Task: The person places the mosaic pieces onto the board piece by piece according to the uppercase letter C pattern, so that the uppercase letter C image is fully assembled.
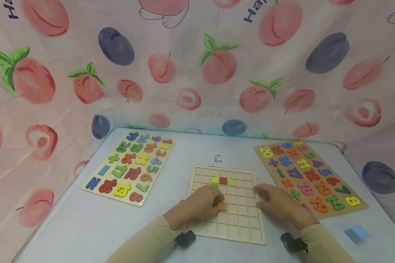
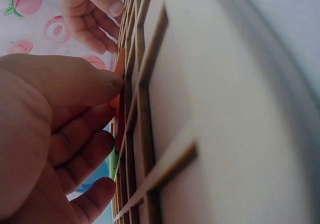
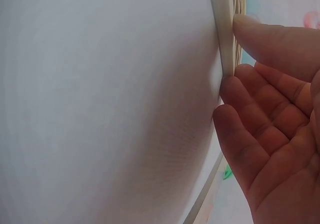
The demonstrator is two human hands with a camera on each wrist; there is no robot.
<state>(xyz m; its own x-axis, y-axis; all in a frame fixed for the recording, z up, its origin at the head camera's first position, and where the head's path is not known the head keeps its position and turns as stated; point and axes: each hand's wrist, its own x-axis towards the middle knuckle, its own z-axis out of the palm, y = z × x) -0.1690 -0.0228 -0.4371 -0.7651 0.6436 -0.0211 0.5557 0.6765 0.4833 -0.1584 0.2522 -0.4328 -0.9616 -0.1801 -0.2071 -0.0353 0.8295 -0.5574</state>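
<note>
My left hand [image 1: 202, 201] is over the wooden grid board [image 1: 245, 219], pinching an orange tile [image 1: 222, 206] between thumb and fingers. From the left wrist, the thumb tip lies against the orange tile [image 2: 120, 64], close over the grid, with a red piece [image 2: 120, 119] just beyond it. Farther up the board are a red square [image 1: 223, 180], a yellow piece [image 1: 215, 179] and another yellow piece [image 1: 232, 182] on either side, and a green piece [image 1: 214, 186] partly behind my left hand. My right hand [image 1: 278, 201] touches the board's right edge with loosely bent fingers, thumb at the rim [image 3: 227, 34].
A small pattern card [image 1: 218, 159] lies behind the board. Number puzzle boards stand to the left [image 1: 141, 199] and right [image 1: 345, 210]. A light blue block [image 1: 357, 233] sits at front right. Fruit-printed cloth [image 1: 191, 73] hangs behind the table.
</note>
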